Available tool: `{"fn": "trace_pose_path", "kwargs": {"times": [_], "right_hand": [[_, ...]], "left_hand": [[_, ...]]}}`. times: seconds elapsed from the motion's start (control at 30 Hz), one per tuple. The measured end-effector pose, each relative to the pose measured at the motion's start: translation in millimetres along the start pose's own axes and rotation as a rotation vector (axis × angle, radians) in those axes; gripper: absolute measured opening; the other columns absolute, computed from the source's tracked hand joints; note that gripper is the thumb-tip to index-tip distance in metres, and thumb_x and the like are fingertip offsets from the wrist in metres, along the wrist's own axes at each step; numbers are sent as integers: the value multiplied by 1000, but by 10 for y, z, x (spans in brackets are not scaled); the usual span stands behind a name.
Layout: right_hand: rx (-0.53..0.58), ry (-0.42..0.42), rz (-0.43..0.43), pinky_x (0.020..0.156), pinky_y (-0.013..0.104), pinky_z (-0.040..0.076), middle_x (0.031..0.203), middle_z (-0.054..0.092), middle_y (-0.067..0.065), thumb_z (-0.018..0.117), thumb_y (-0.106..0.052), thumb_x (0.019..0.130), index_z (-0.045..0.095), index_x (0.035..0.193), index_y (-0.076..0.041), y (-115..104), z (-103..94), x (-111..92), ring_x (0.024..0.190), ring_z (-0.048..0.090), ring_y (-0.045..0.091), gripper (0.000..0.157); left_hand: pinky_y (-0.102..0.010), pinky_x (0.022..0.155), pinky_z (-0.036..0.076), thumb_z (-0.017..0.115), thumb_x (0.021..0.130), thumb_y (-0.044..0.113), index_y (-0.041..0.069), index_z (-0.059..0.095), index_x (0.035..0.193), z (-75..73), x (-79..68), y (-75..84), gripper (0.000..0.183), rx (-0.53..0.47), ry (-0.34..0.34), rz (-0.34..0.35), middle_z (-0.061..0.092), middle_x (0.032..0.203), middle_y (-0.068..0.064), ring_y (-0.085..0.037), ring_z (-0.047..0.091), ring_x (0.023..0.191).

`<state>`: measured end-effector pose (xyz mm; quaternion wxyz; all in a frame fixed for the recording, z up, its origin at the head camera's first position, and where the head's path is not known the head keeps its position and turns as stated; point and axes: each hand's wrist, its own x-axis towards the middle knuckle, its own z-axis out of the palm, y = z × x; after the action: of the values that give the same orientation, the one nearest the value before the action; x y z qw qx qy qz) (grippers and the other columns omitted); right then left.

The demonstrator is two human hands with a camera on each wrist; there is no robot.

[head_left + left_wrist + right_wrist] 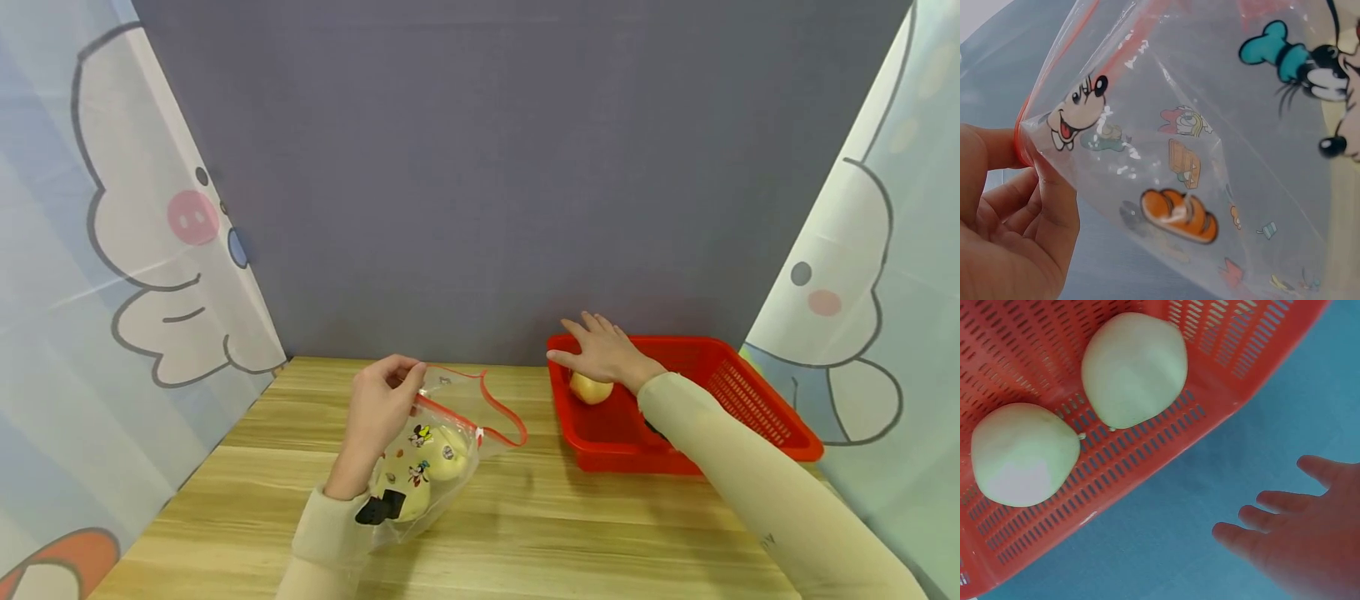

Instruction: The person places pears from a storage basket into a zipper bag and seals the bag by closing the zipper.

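Note:
My left hand [381,408] pinches the red-edged mouth of a clear zip bag [480,450] between thumb and fingers. Cartoon figures are printed on the bag, and pale yellow pears [447,454] show through its film. In the left wrist view, thumb and index finger grip the red rim at one corner. My right hand [600,352], fingers spread and holding nothing, is over the left end of a red plastic basket [600,461]. Just below it, partly covered, lies a pear [591,388]. Two pears with short stems, one [1135,370] beside another [1025,454], sit in the basket in the right wrist view.
Bag and basket rest on a wood-grain table [517,533], the basket to the right near the back edge. A grey cloth [450,183] hangs behind, with cartoon-printed curtains [150,208] at both sides. The basket has slotted walls and a raised rim.

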<state>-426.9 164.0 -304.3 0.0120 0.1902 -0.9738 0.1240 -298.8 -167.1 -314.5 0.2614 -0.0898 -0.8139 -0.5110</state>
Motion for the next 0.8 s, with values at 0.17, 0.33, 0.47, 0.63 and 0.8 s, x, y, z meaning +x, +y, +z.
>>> {"fn": "trace_pose_path", "kwargs": {"times": [0.17,0.33,0.47,0.63,0.8], "right_hand": [[14,-24,7,120,69,7,164,13,31,44,-67,99,26,161,-7,90,27,58,150,6,53,88],[12,-51,11,120,70,8,163,13,32,44,-67,99,27,161,-5,192,37,94,149,7,55,89],[9,-73,8,119,71,11,162,15,34,43,-66,100,29,159,-3,232,55,120,148,9,57,88],[8,-112,-5,119,69,17,160,19,35,45,-61,102,32,157,1,245,128,165,147,14,56,84],[33,-160,1,119,67,20,159,25,34,46,-57,103,34,156,3,259,202,177,148,17,53,81]], "left_hand": [[-30,46,56,69,99,14,3,75,97,-11,-3,-6,13,16,6,4,68,75,-10,-20,64,49],[-30,46,56,69,99,14,3,75,97,1,2,9,13,22,7,-5,68,75,-11,-18,63,49],[-29,46,55,69,99,14,2,75,98,7,9,11,14,21,2,-9,69,79,-17,-18,63,50],[-29,46,55,69,99,13,2,75,98,5,6,-1,13,20,3,-16,69,80,-19,-17,63,50],[-29,47,56,69,99,14,2,75,98,4,0,3,14,19,0,-15,69,80,-18,-18,63,50]]}}
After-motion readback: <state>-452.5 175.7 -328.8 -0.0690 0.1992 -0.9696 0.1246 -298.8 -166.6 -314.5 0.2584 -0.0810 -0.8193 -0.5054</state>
